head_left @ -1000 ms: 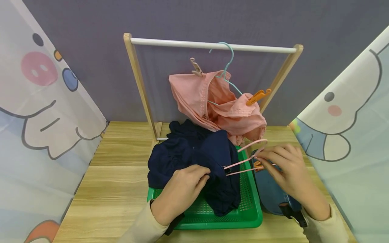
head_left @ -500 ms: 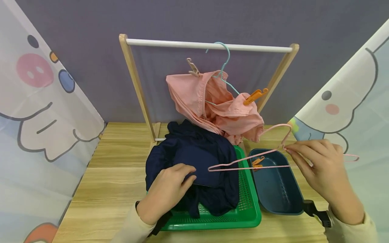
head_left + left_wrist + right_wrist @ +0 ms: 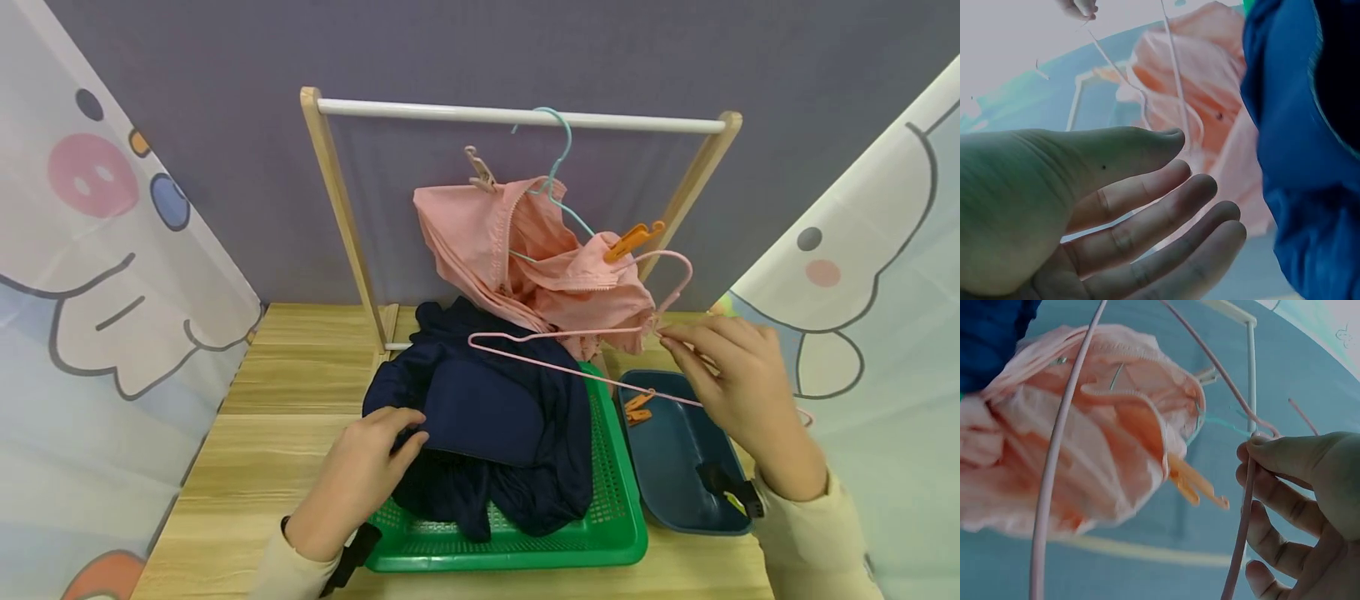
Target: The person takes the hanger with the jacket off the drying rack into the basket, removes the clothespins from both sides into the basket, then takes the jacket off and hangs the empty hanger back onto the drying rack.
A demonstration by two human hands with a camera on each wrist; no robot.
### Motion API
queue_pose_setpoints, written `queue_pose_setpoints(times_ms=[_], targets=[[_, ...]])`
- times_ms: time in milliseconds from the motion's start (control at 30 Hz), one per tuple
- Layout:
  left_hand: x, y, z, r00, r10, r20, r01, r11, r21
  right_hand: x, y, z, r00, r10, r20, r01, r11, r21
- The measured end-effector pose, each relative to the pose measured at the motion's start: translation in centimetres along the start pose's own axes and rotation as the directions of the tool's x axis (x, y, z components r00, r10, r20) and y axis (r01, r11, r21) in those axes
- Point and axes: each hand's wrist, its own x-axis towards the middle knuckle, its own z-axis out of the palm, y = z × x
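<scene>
My right hand (image 3: 738,375) pinches a pink clothes hanger (image 3: 555,364) just below its hook, between thumb and index finger. The hanger is held tilted above the baskets, its left end over the dark navy garment (image 3: 483,408). That garment lies heaped in a green basket (image 3: 525,560), a flat panel facing up. Beside the garment's left edge is my left hand (image 3: 367,467), fingers loosely bent and apart. In the left wrist view nothing lies between the left thumb and fingers (image 3: 1166,206). The right wrist view shows the thumb and index finger on the hanger (image 3: 1244,519).
A wooden rack with a white rod (image 3: 450,111) stands behind. From it a pink garment (image 3: 480,229) hangs on a teal hanger (image 3: 564,150), with a beige clothespin (image 3: 482,171) and an orange clothespin (image 3: 633,240). A blue basin (image 3: 678,467) at the right holds orange clothespins (image 3: 637,408).
The pink hanger has come out of the navy garment, swung right, then risen and moved left with the right hand. The left hand has let go of the garment and drawn back left.
</scene>
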Motion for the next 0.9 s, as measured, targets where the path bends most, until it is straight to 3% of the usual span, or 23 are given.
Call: queue_pose_setpoints(times_ms=[233, 367, 500, 700, 767, 833, 900], targets=[[-1.4, -2.3, -0.9, 0.996, -0.086, -0.033, 0.087, 0.995, 0.047, 3.3, -0.1, 2.8, 0.998, -0.011, 0.056, 0.009, 0.999, 0.033], [-2.2, -3.5, -1.4, 0.978, -0.206, 0.032, 0.205, 0.978, 0.023, 5.6, -0.5, 4.4, 0.998, -0.019, 0.068, 0.016, 0.999, 0.044], [-3.2, -4.5, -1.7, 0.933, -0.331, 0.143, 0.335, 0.942, -0.002, 8.0, -0.8, 5.6, 0.998, -0.029, 0.049, 0.027, 0.999, 0.034], [-4.7, -5.8, -1.4, 0.834, -0.46, 0.304, 0.497, 0.866, -0.052, 11.4, -1.0, 6.9, 0.999, -0.014, 0.049, 0.014, 1.0, 0.007], [-5.2, -6.3, -1.1, 0.807, -0.464, 0.366, 0.54, 0.831, -0.137, 12.5, -1.2, 7.5, 0.999, -0.011, 0.04, 0.011, 1.0, -0.001], [-5.7, -7.0, -0.8, 0.796, -0.43, 0.425, 0.561, 0.787, -0.255, 13.6, -1.4, 8.1, 1.0, -0.007, 0.026, 0.007, 1.0, -0.009], [-6.2, -7.8, -0.4, 0.794, -0.379, 0.476, 0.575, 0.721, -0.386, 14.6, -1.7, 8.8, 1.0, -0.003, 0.016, 0.003, 1.0, -0.029]])
